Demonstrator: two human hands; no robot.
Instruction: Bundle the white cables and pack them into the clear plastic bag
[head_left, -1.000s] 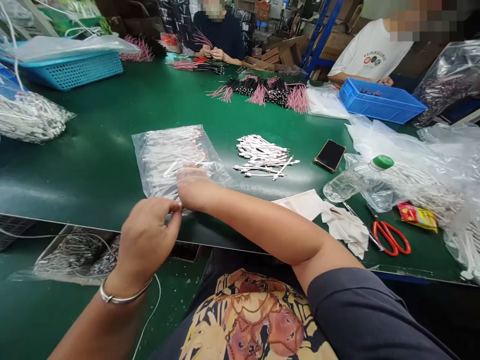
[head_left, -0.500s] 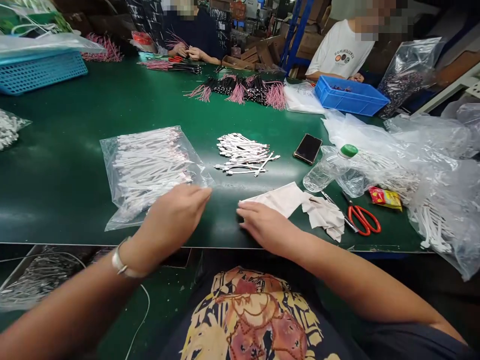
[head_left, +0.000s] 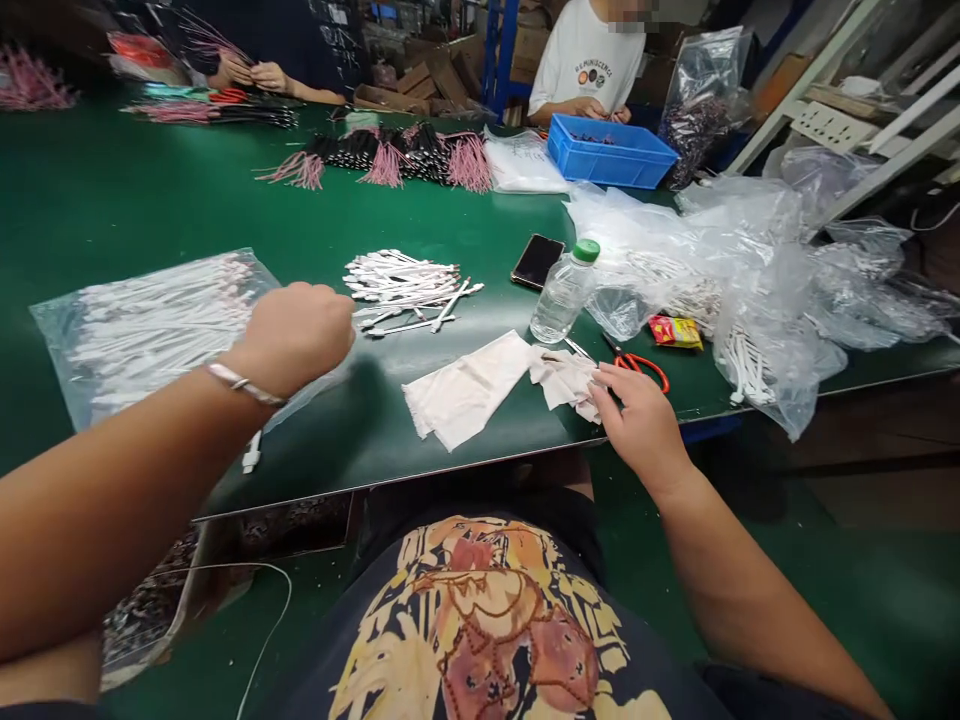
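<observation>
- The loose end of a white cable [head_left: 252, 452] is seen near the table's near edge, below the left forearm.
- The right hand [head_left: 637, 425] is held palm down at the near right, its fingertips at the right edge of a crumpled cloth [head_left: 559, 375]; the fingers are slightly parted, and whether any cloth is pinched cannot be told.
- A folded cloth [head_left: 472, 385] is laid flat just left of the crumpled one.
- Red-handled scissors [head_left: 646, 369] are partly covered by the right hand.
- The left hand [head_left: 296, 338] is curled over the right side of a clear bag [head_left: 56, 318]; its fingertips are hidden, so whether the film is clamped cannot be told.
- The bag is laid flat at the left of the green table [head_left: 360, 420] and is filled with white cables.
- A small red and yellow packet [head_left: 676, 332] is placed beyond the scissors.
- A green-capped bottle [head_left: 556, 305] is stood upright, with a phone [head_left: 537, 262] just beyond it.
- White cables are heaped in a loose pile [head_left: 397, 280] right of the left hand.
- Plastic bags [head_left: 765, 270] are piled at the right.
- Black and pink wires [head_left: 424, 150] are bunched farther off, left of a blue bin [head_left: 611, 165].
- Thin wires are held by a co-worker's hands [head_left: 270, 78] at the far left.
</observation>
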